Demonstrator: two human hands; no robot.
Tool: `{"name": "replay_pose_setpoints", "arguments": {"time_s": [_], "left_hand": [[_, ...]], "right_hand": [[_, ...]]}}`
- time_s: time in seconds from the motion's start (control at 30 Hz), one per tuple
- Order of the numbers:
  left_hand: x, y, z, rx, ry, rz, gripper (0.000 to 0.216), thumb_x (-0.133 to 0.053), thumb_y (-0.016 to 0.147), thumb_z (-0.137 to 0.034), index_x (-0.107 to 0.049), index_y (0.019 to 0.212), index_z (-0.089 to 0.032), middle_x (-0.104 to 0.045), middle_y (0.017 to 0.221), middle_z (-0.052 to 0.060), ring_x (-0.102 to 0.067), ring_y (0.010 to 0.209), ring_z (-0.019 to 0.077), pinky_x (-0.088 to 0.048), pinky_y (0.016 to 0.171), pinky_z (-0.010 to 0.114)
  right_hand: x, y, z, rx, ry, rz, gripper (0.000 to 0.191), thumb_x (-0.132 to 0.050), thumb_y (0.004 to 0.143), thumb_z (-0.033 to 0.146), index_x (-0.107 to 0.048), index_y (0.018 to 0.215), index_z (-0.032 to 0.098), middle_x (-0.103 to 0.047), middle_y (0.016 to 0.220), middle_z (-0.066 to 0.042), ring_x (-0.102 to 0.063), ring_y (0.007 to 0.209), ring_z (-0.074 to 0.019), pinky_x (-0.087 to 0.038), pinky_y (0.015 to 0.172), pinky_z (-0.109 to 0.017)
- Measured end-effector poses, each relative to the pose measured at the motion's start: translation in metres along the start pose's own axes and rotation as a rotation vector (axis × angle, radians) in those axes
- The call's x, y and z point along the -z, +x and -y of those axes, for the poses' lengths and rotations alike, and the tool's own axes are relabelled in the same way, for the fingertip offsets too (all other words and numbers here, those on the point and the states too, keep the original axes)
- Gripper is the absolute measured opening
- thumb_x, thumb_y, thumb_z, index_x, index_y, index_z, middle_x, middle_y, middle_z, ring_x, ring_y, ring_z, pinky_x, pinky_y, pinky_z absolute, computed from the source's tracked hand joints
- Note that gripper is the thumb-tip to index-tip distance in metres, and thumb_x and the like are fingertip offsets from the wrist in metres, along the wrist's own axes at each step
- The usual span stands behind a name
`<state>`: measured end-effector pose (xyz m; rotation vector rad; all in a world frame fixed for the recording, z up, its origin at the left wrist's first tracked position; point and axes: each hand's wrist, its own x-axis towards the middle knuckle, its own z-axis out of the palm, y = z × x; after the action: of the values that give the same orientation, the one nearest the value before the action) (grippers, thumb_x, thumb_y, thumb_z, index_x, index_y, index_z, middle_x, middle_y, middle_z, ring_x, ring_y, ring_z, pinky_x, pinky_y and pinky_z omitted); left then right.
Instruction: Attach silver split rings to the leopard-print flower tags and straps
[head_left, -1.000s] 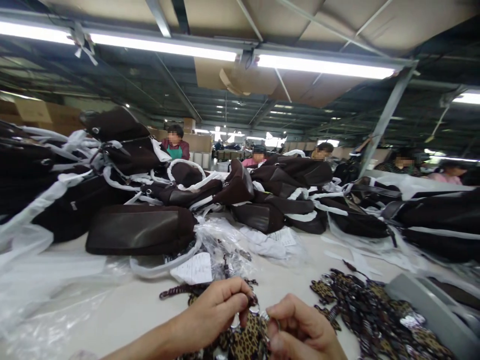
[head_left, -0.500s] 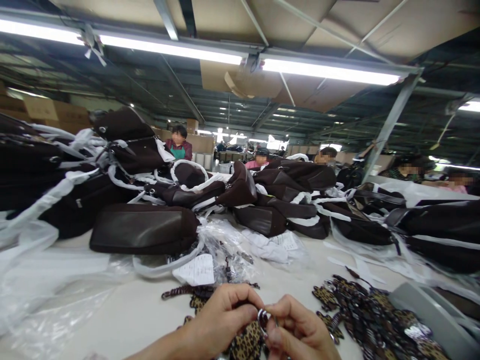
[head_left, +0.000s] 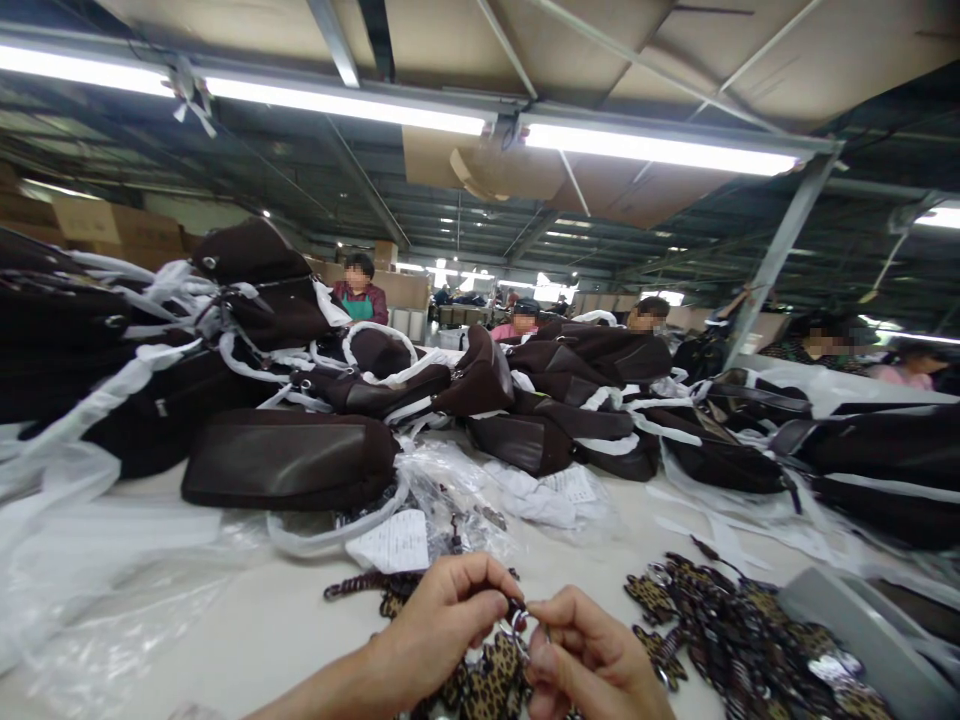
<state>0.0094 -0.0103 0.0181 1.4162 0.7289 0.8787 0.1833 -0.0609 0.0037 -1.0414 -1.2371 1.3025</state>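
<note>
My left hand [head_left: 448, 612] is closed in a pinch on a small dark braided strap end [head_left: 515, 606]. Facing it, my right hand [head_left: 589, 650] pinches a silver metal ring [head_left: 519, 634] between thumb and fingers. Strap end and ring meet in the gap between my fingertips; whether the ring passes through the strap I cannot tell. Below my hands lie leopard-print charms [head_left: 495, 675], partly hidden by the fingers. A dark braided strap [head_left: 360, 583] lies on the table just beyond my left wrist.
A heap of leopard-print charms and dark straps [head_left: 720, 630] lies right, beside a grey plastic bin [head_left: 847, 610]. Dark brown bags [head_left: 289, 460] with white-wrapped handles are piled across the back. Clear plastic bags [head_left: 457, 490] and a paper label [head_left: 390, 541] lie before them. Several people sit beyond.
My left hand has risen slightly, and the strap end and ring between my fingers have shifted up and turned. A gap has opened between the two hands' fingertips.
</note>
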Motion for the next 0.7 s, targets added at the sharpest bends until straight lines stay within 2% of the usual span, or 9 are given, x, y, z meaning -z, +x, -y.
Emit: {"name": "replay_pose_setpoints", "arguments": {"time_s": [0.17, 0.3, 0.4, 0.5, 0.57, 0.7], "left_hand": [[0.002, -0.003, -0.007, -0.120, 0.182, 0.019, 0.012, -0.056, 0.078, -0.018, -0.067, 0.081, -0.016, -0.059, 0.072, -0.002, -0.050, 0.071, 0.0131, -0.038, 0.071, 0.024], [0.005, -0.005, -0.010, -0.149, 0.186, 0.045, 0.012, -0.055, 0.081, -0.018, -0.067, 0.084, -0.017, -0.060, 0.074, -0.002, -0.052, 0.074, 0.0140, -0.041, 0.077, 0.025], [0.006, -0.007, -0.010, -0.179, 0.208, 0.128, 0.016, -0.056, 0.081, -0.016, -0.070, 0.089, -0.017, -0.066, 0.082, 0.000, -0.057, 0.080, 0.0151, -0.042, 0.079, 0.025], [0.005, -0.010, -0.012, -0.239, 0.306, 0.191, 0.021, -0.055, 0.085, -0.015, -0.072, 0.096, -0.020, -0.071, 0.090, 0.001, -0.062, 0.086, 0.0159, -0.044, 0.083, 0.025], [0.005, -0.011, -0.013, -0.260, 0.389, 0.203, 0.027, -0.052, 0.087, -0.013, -0.072, 0.103, -0.023, -0.073, 0.099, 0.001, -0.063, 0.094, 0.0167, -0.044, 0.089, 0.026], [0.012, -0.010, -0.013, -0.184, 0.394, 0.183, 0.043, -0.053, 0.087, -0.016, -0.060, 0.128, -0.026, -0.068, 0.122, 0.004, -0.060, 0.113, 0.0204, -0.040, 0.102, 0.033]], "right_hand": [[0.001, 0.002, -0.002, -0.019, 0.021, 0.007, 0.041, -0.083, 0.069, 0.051, -0.065, 0.082, 0.017, -0.066, 0.052, 0.007, -0.067, 0.042, -0.0090, -0.049, 0.041, -0.014], [0.000, 0.003, -0.003, -0.033, 0.039, -0.014, 0.044, -0.083, 0.068, 0.053, -0.063, 0.081, 0.016, -0.067, 0.053, 0.006, -0.066, 0.040, -0.0089, -0.049, 0.040, -0.014], [-0.002, 0.005, -0.005, -0.018, 0.081, -0.064, 0.045, -0.083, 0.066, 0.053, -0.060, 0.080, 0.017, -0.067, 0.051, 0.006, -0.062, 0.036, -0.0080, -0.046, 0.038, -0.014], [-0.005, 0.007, -0.007, 0.096, 0.059, -0.184, 0.041, -0.084, 0.065, 0.051, -0.063, 0.077, 0.018, -0.062, 0.046, 0.008, -0.058, 0.036, -0.0084, -0.046, 0.037, -0.015], [-0.005, 0.007, -0.005, 0.218, -0.005, -0.329, 0.038, -0.084, 0.065, 0.051, -0.067, 0.076, 0.018, -0.061, 0.047, 0.007, -0.059, 0.038, -0.0107, -0.049, 0.038, -0.019], [0.014, 0.003, 0.011, 0.387, -0.137, -0.624, 0.033, -0.082, 0.068, 0.043, -0.068, 0.086, 0.020, -0.071, 0.063, 0.002, -0.068, 0.054, -0.0182, -0.058, 0.051, -0.026]]}}
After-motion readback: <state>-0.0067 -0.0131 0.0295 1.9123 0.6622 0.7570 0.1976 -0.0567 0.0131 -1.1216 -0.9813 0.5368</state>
